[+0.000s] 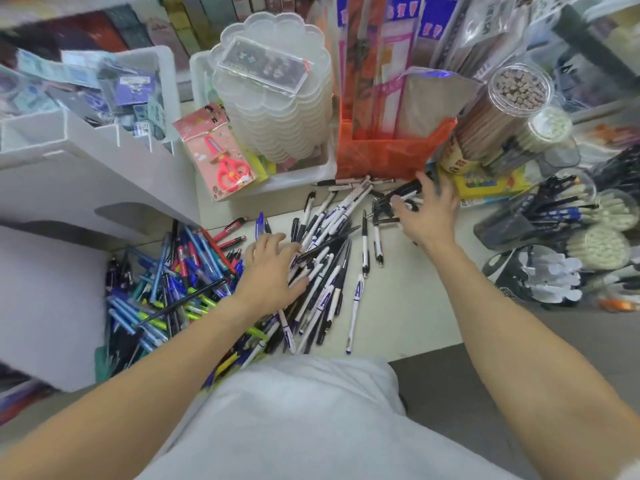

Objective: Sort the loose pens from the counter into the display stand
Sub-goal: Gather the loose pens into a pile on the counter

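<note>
A big heap of loose pens covers the counter: blue, red and green ones (173, 289) on the left, white and black ones (332, 258) in the middle. My left hand (273, 271) lies palm down on the white and black pens, fingers spread over them. Further back to the right, my right hand (429, 209) reaches among a few black pens (401, 195), fingers curled around them; whether it grips them is unclear. Dark cups of sorted pens (540, 216) stand at the right.
A white stepped display stand (86, 174) rises at the left. Behind the heap stand a packet of pink scissors (221, 157), a stack of clear plastic boxes (277, 98), an orange box (388, 157) and a tube of pencils (502, 119). Bare counter (408, 306) shows right of the heap.
</note>
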A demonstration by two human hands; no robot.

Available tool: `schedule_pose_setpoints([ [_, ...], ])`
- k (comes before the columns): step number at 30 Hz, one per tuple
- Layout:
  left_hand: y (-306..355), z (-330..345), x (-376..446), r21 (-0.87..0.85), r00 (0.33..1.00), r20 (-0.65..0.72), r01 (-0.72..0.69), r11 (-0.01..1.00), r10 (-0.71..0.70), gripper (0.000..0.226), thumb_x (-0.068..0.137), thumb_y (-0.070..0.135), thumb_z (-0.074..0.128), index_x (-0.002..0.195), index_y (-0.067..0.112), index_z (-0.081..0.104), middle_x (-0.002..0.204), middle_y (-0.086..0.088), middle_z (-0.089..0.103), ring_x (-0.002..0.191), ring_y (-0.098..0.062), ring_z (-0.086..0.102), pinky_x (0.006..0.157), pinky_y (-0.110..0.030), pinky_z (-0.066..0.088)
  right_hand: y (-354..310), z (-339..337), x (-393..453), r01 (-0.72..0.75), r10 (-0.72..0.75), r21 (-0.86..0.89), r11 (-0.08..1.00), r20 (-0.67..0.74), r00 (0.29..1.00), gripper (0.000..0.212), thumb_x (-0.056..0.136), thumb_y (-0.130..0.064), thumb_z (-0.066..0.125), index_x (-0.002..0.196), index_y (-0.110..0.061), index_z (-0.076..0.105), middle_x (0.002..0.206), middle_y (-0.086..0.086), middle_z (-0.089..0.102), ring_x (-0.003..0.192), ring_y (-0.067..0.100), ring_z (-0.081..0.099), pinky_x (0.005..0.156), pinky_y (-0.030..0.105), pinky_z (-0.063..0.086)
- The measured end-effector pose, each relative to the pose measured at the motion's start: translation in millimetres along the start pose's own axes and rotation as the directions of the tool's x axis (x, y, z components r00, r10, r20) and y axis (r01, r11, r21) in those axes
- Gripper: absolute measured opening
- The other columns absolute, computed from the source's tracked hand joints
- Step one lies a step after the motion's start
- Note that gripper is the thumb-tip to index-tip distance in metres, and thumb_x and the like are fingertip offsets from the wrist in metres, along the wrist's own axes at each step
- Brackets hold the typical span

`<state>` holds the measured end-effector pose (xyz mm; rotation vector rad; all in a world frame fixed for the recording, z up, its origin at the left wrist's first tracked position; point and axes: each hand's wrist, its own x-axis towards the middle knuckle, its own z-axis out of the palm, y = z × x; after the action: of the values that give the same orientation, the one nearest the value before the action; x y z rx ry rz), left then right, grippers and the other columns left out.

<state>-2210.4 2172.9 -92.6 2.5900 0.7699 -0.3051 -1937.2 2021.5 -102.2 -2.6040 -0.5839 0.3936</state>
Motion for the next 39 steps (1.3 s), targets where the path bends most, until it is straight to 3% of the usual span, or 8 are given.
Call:
schedule_pose_setpoints([
  [4,-8.4,0.0,2.7,0.030,0.987,0.139,0.071,0.997,-0.075,0.078,0.092,0.060,0.053,0.157,0.033,0.019,0.166,-0.008,0.007,0.152,-0.035,-0.005,0.119,-0.062,-0.001,-7.6,32.6,9.7,-0.077,0.087,-0.098,0.992,0.096,0.992,0.059,0.092,-0.068,0.048,0.143,-0.038,0.047,0.169,0.010,0.007,0.154,0.040,-0.006,0.121,0.060,-0.007],
  [13,-15.9,-4.4,-10.2,-0.090,0.990,0.127,0.070,0.993,-0.058,0.070,0.093,0.051,0.057,0.153,0.026,0.032,0.163,-0.010,0.021,0.153,-0.031,0.006,0.123,-0.055,0.013,-69.8,79.2,-53.9,-0.133,0.129,0.012,0.991,0.170,0.977,0.069,0.097,-0.060,0.046,0.157,-0.029,0.032,0.169,0.012,-0.010,0.155,0.030,-0.013,0.120,0.057,-0.013],
  [18,-34.1,-26.8,-33.9,-0.264,0.973,-0.188,0.083,0.961,-0.136,0.054,0.091,0.034,0.066,0.140,0.017,0.052,0.145,-0.008,0.045,0.139,-0.026,0.036,0.119,-0.047,0.027,-86.7,75.8,-86.9,-0.094,0.065,0.123,0.988,0.220,0.973,0.074,0.094,-0.057,0.054,0.156,-0.025,0.030,0.167,0.012,0.007,0.153,0.032,0.003,0.121,0.056,0.004],
  [21,-65.7,-39.2,-51.5,-0.309,0.837,-0.415,0.239,0.920,-0.357,0.043,0.087,0.028,0.070,0.125,0.010,0.061,0.127,-0.013,0.053,0.124,-0.031,0.044,0.110,-0.046,0.035,-86.6,65.0,-68.7,0.064,-0.067,0.068,0.996,0.044,0.997,0.069,0.088,-0.057,0.062,0.148,-0.029,0.043,0.159,0.011,0.027,0.146,0.033,0.023,0.116,0.055,0.019],
  [23,-92.0,-42.7,-60.6,-0.287,0.758,-0.382,0.446,0.848,-0.528,0.056,0.087,0.043,0.068,0.132,0.011,0.056,0.136,-0.019,0.046,0.130,-0.038,0.037,0.112,-0.051,0.029,-88.2,59.3,-43.2,0.178,-0.181,0.043,0.983,0.071,0.981,0.066,0.087,-0.055,0.065,0.145,-0.029,0.047,0.158,0.010,0.031,0.144,0.035,0.027,0.115,0.052,0.024],
  [27,-134.2,-36.6,-71.0,-0.231,0.629,-0.087,0.742,0.630,-0.773,0.085,0.084,0.074,0.054,0.151,0.026,0.035,0.162,-0.020,0.013,0.149,-0.042,0.009,0.119,-0.062,0.008,-97.9,65.4,-16.6,0.236,-0.223,-0.052,0.970,0.179,0.958,0.069,0.089,-0.061,0.060,0.143,-0.019,0.048,0.154,0.018,0.030,0.139,0.040,0.032,0.114,0.048,0.031],
  [32,-130.2,-29.5,-66.1,-0.161,0.659,-0.049,0.736,0.657,-0.750,0.077,0.088,0.077,0.038,0.151,0.033,0.033,0.159,-0.023,0.018,0.147,-0.044,0.012,0.115,-0.067,0.011,-120.3,82.4,-32.9,0.112,-0.102,-0.044,0.993,0.184,0.978,0.067,0.092,-0.063,0.053,0.140,-0.016,0.049,0.153,0.016,0.032,0.137,0.040,0.031,0.112,0.050,0.030],
  [39,-128.0,-29.9,-65.2,-0.164,0.665,-0.053,0.730,0.663,-0.745,0.082,0.082,0.084,0.037,0.148,0.036,0.037,0.156,-0.024,0.022,0.143,-0.046,0.018,0.111,-0.067,0.020,-148.7,102.7,-68.7,0.154,-0.137,-0.049,0.987,0.254,0.957,0.065,0.090,-0.058,0.056,0.141,-0.019,0.044,0.138,0.014,0.037,0.129,0.038,0.036,0.106,0.051,0.035],
])
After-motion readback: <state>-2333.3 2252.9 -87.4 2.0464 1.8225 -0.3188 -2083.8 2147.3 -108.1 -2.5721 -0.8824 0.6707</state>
